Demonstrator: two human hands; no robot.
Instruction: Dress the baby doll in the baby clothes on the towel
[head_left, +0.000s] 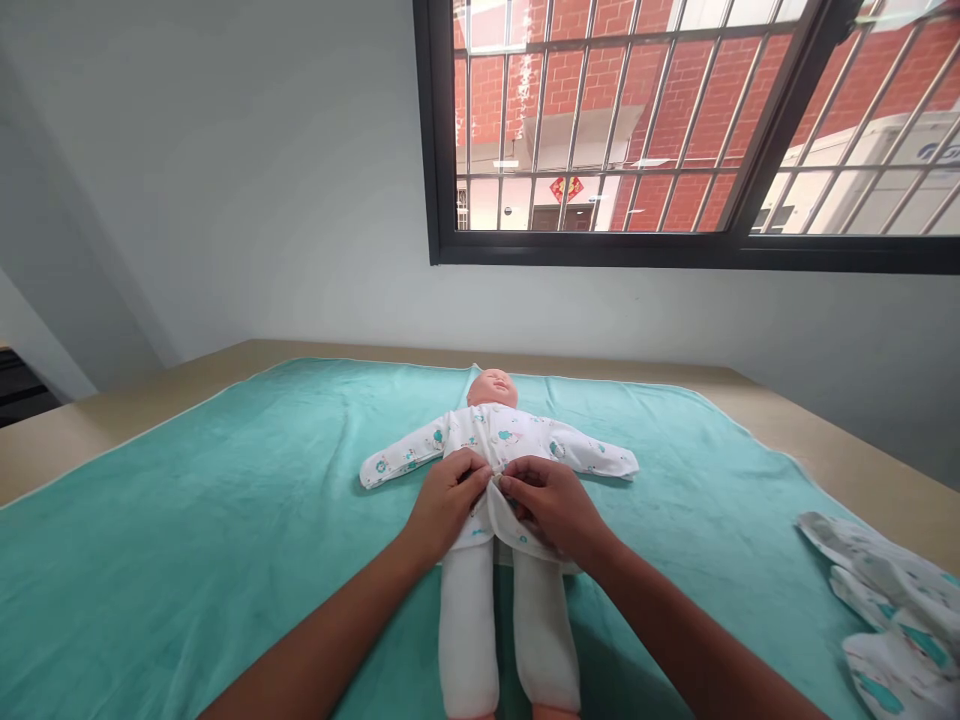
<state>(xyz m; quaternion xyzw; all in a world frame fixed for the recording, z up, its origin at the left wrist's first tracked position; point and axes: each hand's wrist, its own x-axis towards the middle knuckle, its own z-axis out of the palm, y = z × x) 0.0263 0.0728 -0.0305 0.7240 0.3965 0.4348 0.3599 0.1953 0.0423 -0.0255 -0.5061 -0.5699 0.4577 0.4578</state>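
My left fingers (474,486), right fingers (523,488) pinch white printed shirt (491,430) on baby doll (493,388), low middle of frame. Looks soft, light; best held by front edges.

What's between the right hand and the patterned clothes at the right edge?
Only the green blanket; in the head view, the stretch from the right hand to the clothes is otherwise bare.

Doll (467,595) on blanket (247,520), clothes (900,612) at right, window (622,130) behind

L hand (446,492) & R hand (555,498) v close, both pinching
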